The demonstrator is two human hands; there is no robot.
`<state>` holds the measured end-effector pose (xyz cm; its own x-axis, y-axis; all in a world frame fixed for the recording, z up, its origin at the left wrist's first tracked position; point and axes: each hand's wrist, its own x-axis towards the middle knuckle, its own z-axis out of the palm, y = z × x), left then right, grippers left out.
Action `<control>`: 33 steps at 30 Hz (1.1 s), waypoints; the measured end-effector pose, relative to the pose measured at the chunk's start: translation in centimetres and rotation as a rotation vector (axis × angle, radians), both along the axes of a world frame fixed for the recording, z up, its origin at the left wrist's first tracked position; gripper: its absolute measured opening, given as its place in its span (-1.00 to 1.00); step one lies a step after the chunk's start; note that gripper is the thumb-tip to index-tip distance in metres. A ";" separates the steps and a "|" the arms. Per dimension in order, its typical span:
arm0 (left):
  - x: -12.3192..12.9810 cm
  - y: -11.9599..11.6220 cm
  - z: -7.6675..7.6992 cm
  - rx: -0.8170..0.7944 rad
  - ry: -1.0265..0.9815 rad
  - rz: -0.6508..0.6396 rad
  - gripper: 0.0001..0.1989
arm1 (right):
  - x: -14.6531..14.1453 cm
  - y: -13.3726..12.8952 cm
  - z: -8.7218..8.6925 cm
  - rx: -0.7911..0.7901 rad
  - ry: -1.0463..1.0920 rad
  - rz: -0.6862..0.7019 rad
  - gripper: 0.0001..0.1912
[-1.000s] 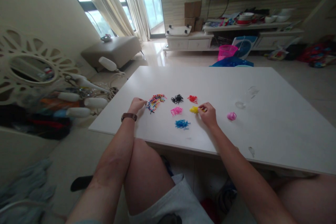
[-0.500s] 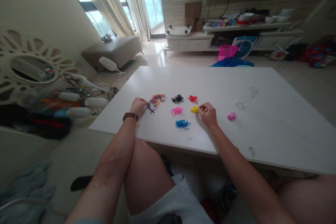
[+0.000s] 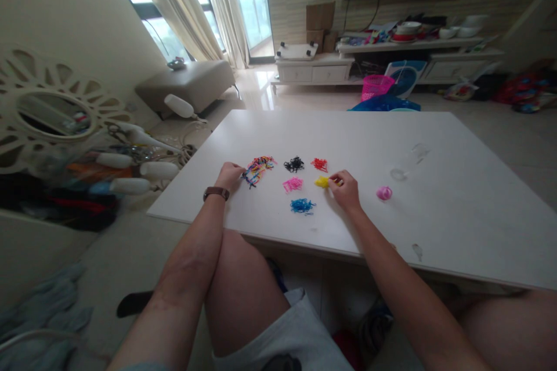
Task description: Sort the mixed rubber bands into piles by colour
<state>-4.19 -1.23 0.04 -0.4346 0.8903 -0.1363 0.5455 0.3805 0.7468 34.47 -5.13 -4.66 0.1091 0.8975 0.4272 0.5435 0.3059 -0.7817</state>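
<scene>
My left hand (image 3: pixel 231 175) reaches the left edge of a pile of mixed-colour rubber bands (image 3: pixel 259 169), its fingertips pinched together there. Whatever lies between those fingertips is too small to make out. On the other side, my right hand (image 3: pixel 345 188) has thumb and fingers closed at a small heap of yellow rubber bands (image 3: pixel 321 182), partly covering it. Between the hands lie sorted heaps: black rubber bands (image 3: pixel 294 164), pink rubber bands (image 3: pixel 293 184) and blue rubber bands (image 3: pixel 301 205). Red rubber bands (image 3: pixel 319 164) lie just beyond the yellow heap.
All the heaps lie on a white table (image 3: pixel 348 130). Right of my right hand are a lilac round object (image 3: pixel 384 193) and a clear plastic container (image 3: pixel 409 162) on its side. A small clear piece (image 3: pixel 417 252) lies near the front edge. Lamp parts crowd the left floor.
My left hand has shifted very slightly at the edge of the mixed pile. The right hand stays at the yellow heap, and the sorted heaps look the same.
</scene>
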 end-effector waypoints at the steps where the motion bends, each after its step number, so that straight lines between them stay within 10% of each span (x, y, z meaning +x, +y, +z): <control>1: 0.1 -0.1 0.1 -0.008 0.007 -0.009 -0.91 | 0.0 0.0 0.0 -0.001 0.002 0.000 -0.91; 9: 0.5 -0.2 0.4 -0.031 -0.029 -0.022 -0.93 | 0.0 0.0 0.0 -0.007 0.006 -0.001 -0.92; 25: -1.0 0.9 0.1 -0.078 -0.998 0.116 -0.84 | 0.0 0.1 -0.1 -0.003 0.025 0.006 -0.92; 33: -1.1 1.2 -0.5 -0.095 -0.990 0.125 -0.82 | 0.0 0.1 -0.1 -0.001 0.017 0.005 -0.92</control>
